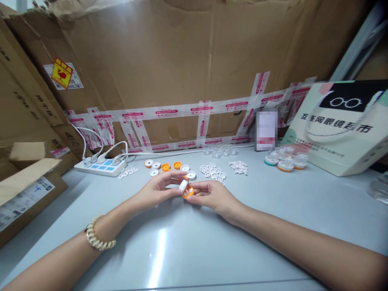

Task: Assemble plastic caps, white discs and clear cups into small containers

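Note:
My left hand [160, 188], with a coiled band on its wrist, pinches a small white round piece [183, 186] between thumb and fingers. Right beside it, my right hand [216, 198] grips an orange round case piece [188, 194] with white parts inside, held tilted. The two pieces meet or overlap; whether they are joined I cannot tell. Just behind the hands lie orange round caps [165, 167] and white round caps [190, 175]. To the right of these are a heap of small white ring parts [213, 171] and a pile of small white pieces [238, 167].
Clear round parts [220, 150] stand along the back. Assembled round cases [286, 159] sit before a paper bag [339, 129] and a phone [266, 129]. At left are a power strip [101, 165], white discs [128, 172] and an open carton [30, 194]. Large cardboard [166, 60] walls the back.

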The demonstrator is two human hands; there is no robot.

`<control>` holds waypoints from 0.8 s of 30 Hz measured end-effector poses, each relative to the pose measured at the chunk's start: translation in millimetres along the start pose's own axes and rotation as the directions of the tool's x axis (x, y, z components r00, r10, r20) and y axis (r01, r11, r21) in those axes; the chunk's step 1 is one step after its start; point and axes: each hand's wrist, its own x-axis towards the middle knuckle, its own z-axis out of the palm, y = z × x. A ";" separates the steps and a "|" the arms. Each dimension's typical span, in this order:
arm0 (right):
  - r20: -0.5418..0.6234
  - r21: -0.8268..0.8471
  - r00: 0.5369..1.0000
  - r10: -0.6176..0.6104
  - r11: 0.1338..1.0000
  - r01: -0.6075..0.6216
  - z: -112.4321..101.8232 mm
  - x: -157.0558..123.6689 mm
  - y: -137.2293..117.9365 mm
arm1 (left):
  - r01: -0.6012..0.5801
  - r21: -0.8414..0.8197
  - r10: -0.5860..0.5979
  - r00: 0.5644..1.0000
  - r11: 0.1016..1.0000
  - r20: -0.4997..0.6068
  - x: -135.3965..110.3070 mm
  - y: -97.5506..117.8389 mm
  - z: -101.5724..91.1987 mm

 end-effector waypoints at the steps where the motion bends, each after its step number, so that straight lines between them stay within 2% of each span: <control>1: -0.001 -0.008 1.000 -0.004 1.000 0.004 0.1 0.2 0.5 | 0.002 0.008 -0.002 1.000 1.000 0.000 0.1 0.2 0.4; 14: -0.003 -0.052 0.998 -0.057 0.997 0.056 -0.7 1.0 3.7 | 0.004 0.083 -0.006 1.000 0.997 0.019 -0.6 -0.5 0.7; 24: -0.021 -0.018 0.997 -0.079 0.997 0.078 1.7 -2.3 1.2 | -0.020 0.034 0.020 1.000 0.999 -0.010 -1.0 -2.9 2.4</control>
